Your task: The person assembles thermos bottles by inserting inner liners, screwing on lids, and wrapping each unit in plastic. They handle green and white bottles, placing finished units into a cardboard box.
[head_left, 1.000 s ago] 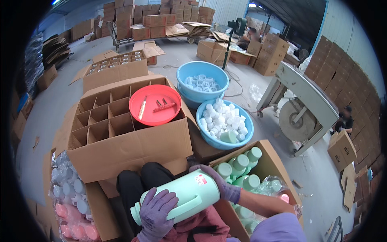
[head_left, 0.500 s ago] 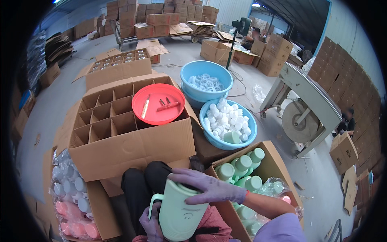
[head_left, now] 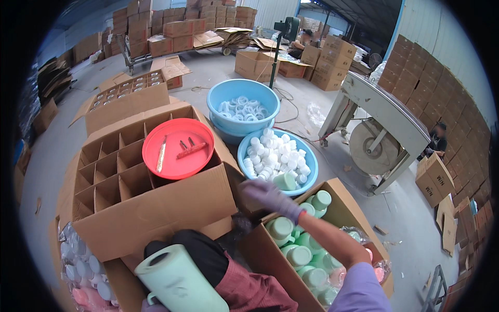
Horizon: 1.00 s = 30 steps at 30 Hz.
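Note:
A mint-green jug (head_left: 179, 278) with a side handle and a faint dark print tilts over my lap, its top opening facing up and left. My left hand (head_left: 155, 306), in a purple glove, is mostly cut off by the lower edge; it grips the jug at the handle side. Off the jug, my right hand (head_left: 273, 198), also gloved and slightly blurred, stretches out with nothing visible in it. It is just in front of a blue basin (head_left: 313, 174) of white caps (head_left: 275, 156), where one green cup-like piece (head_left: 284, 181) also lies.
A divided carton (head_left: 156, 216) bears a red tray (head_left: 202, 164) with small tools. Behind the caps stands another blue basin (head_left: 218, 112) of clear rings. At right, a carton (head_left: 358, 213) holds green jugs (head_left: 300, 256); a machine (head_left: 382, 104) stands beyond. Bagged pink and white pieces (head_left: 86, 273) lie left.
My right hand has left the jug's top and moved out toward the basin of caps. The jug has tipped leftward in my left hand, and the whole view has shifted.

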Tool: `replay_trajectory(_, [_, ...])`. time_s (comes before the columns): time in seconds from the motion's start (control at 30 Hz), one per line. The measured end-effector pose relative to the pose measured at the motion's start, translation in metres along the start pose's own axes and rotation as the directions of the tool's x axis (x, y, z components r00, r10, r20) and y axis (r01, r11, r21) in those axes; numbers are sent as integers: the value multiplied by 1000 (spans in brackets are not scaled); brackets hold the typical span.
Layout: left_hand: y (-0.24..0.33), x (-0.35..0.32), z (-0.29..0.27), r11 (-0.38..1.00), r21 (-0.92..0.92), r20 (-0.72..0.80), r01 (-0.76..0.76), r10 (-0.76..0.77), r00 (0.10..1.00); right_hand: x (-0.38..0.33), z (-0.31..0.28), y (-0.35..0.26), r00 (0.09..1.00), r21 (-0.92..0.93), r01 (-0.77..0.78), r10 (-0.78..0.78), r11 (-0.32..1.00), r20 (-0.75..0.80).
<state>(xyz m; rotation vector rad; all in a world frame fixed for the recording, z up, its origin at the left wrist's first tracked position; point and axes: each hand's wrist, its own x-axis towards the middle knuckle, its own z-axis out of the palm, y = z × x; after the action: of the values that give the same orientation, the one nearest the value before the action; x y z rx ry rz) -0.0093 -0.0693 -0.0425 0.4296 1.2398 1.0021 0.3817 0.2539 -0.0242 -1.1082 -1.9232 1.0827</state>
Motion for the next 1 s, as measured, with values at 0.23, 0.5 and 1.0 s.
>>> replay_trajectory(0.23, [35,20,82,747,-621,-303,-236,49,952,95,-99,157,812,-574,-575,327,583,-483])
replay_trajectory(0.5, [29,65,100,544,-815,11,-201,361,933,106,-91,217,724,-444,-352,-61,824,-687])
replay_trajectory(1.0, [-4,70,124,582,-745,-164,-326,315,935,-59,114,-49,981,-68,56,-68,996,-180])
